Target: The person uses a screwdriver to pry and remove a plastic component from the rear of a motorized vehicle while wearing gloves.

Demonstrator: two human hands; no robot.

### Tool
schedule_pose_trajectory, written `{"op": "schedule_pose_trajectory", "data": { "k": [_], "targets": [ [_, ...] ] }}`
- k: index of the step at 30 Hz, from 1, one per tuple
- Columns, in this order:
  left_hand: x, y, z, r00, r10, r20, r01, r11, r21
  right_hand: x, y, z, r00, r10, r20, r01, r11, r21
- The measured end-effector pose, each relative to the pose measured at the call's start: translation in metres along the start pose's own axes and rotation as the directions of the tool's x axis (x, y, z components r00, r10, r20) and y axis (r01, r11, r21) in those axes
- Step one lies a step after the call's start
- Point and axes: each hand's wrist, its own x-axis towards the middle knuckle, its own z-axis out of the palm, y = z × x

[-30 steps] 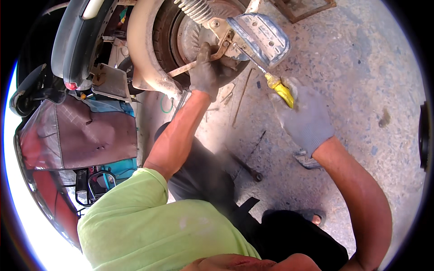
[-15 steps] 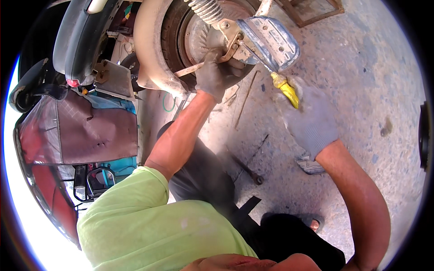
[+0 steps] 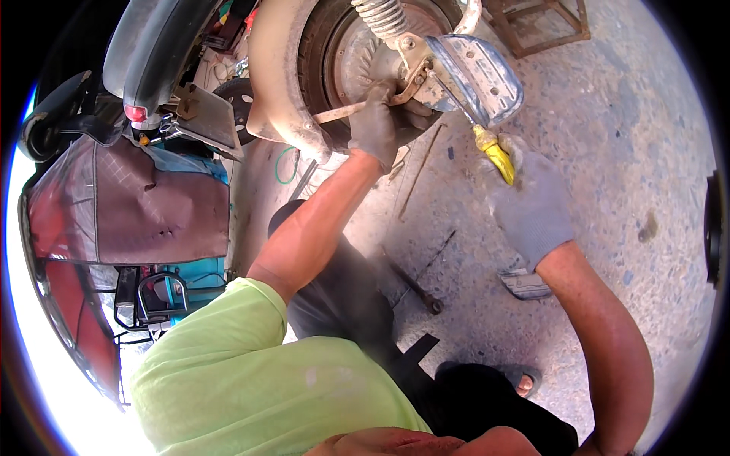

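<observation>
In a grey work glove, my right hand (image 3: 528, 194) grips the yellow handle of a screwdriver (image 3: 496, 158). The thin shaft slants up and left, its tip end at a rusty bracket (image 3: 416, 74) beside the wheel hub. My gloved left hand (image 3: 374, 125) is closed around a rusty metal strut (image 3: 338, 113) that runs from the fender toward the bracket; its fingertips are partly hidden. Behind the hand is the dusty wheel (image 3: 327, 57) with its ribbed hub. A coil spring (image 3: 380, 17) rises above the bracket, and a worn footrest (image 3: 487, 80) juts out over the screwdriver shaft.
The beige fender (image 3: 277, 68) curves left of the wheel. A wrench (image 3: 432, 304), a thin rod (image 3: 420, 171) and a second footrest pad (image 3: 526, 284) lie on the stained floor. A rusty frame (image 3: 544, 23) stands at the back; a covered vehicle (image 3: 160, 205) is at left.
The wheel and bracket sit further right and slightly lower in view. Both hands keep their places against them, the screwdriver tip still at the bracket.
</observation>
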Motion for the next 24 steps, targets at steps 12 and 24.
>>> {"op": "schedule_pose_trajectory", "data": {
  "k": [12,24],
  "targets": [
    [0.002,-0.003,-0.003,1.000,0.017,-0.011,-0.016,0.997,0.082,0.008,-0.005,-0.004,0.998,-0.007,0.060,0.009,0.999,-0.036],
    [-0.002,0.000,0.001,0.999,-0.009,-0.045,0.013,0.996,0.085,0.031,-0.034,-0.021,0.996,-0.074,0.054,0.086,0.966,-0.246]
  ]
}}
